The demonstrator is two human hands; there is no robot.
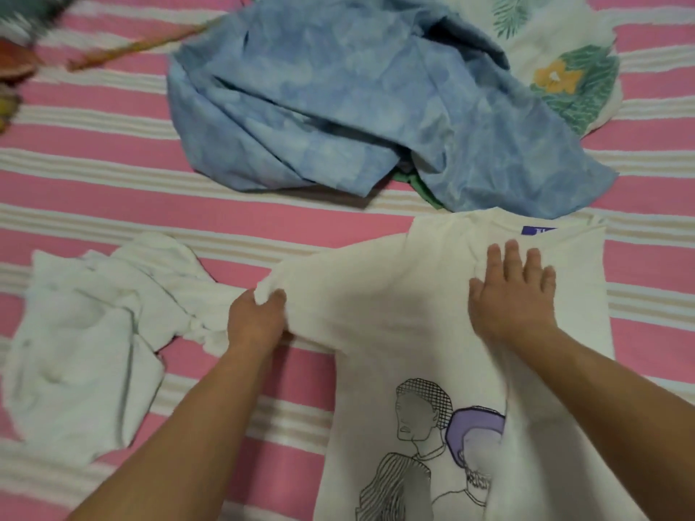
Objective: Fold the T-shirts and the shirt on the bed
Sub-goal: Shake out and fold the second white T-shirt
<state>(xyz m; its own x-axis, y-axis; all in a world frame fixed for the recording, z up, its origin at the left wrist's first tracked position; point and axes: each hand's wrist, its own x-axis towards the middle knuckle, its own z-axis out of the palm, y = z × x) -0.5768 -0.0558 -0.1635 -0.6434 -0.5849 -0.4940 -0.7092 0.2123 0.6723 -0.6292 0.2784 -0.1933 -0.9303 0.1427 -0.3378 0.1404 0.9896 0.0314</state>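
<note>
A cream T-shirt [406,325] with line-drawn figures and a purple neck label lies spread on the pink striped bed, at the lower right. My left hand [255,317] grips its left sleeve edge, bunched between fingers and thumb. My right hand [513,291] lies flat on the shirt's upper chest, fingers straight, just below the collar. A crumpled white T-shirt [86,340] lies at the left, touching the sleeve. A blue mottled shirt [338,99] lies heaped beyond. A white garment with a leaf and flower print [556,69] lies partly under it at the far right.
The bed cover [113,163] has pink and cream stripes. A bit of green cloth [417,186] pokes out under the blue shirt. Blurred colourful things [22,50] sit at the far left corner, with a thin orange strip [135,45] beside them.
</note>
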